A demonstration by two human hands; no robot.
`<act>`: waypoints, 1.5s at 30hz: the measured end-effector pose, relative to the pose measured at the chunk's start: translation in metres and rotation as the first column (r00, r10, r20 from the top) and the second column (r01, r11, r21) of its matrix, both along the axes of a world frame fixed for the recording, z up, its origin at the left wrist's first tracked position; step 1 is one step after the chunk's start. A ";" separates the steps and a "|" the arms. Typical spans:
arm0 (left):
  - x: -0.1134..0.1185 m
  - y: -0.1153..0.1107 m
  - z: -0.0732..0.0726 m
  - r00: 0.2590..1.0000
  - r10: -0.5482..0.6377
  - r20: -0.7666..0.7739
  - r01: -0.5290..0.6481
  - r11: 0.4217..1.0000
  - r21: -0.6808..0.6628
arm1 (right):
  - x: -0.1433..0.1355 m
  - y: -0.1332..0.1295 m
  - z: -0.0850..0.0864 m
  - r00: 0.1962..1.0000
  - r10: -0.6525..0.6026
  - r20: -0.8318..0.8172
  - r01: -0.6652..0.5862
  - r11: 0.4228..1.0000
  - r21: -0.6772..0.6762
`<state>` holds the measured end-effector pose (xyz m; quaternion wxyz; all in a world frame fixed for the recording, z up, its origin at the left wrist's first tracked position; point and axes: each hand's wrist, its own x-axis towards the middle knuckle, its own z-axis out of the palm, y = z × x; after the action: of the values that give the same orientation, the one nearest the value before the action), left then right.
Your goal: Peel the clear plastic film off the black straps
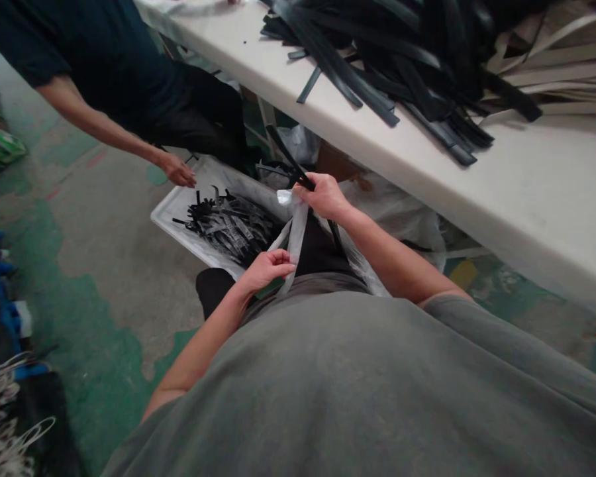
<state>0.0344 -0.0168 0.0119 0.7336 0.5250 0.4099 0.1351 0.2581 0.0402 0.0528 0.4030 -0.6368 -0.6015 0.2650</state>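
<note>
My right hand (322, 197) is closed round black strips (291, 156) and the top of a pale translucent plastic piece (297, 232) that hangs down over my lap. Lower and to the left, my left hand (271, 268) has its fingers bent together at the edge of that plastic; whether it pinches it is too small to tell. Beyond my hands stands a white bin (171, 215) with a heap of short black strips (228, 225) in it.
A white table (521, 192) runs along the right, bearing a pile of long black strips (402, 59) and beige strips (571, 53). Another person's hand (177, 170) is over the bin's far left rim. Plastic bags lie under the table. Blue racks (4, 291) stand at far left.
</note>
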 end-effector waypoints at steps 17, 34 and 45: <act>-0.050 0.028 0.004 0.900 0.412 0.142 -0.433 0.883 0.180 | -0.088 0.030 0.033 0.894 0.429 0.132 -0.388 0.886 -0.253; -0.131 0.091 -0.004 0.814 0.536 -0.223 -0.366 0.772 0.519 | -0.072 0.029 0.035 0.670 0.447 -0.593 -0.708 0.626 -0.327; -0.076 0.037 0.011 0.843 0.538 -0.008 -0.459 0.727 0.511 | -0.118 0.030 0.005 0.781 0.139 -0.608 -0.469 0.773 -0.426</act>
<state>-0.0412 0.0198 0.0227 0.4779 0.5723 0.5435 0.3855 0.1404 0.0700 0.0581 0.3025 -0.5118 -0.4564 0.6620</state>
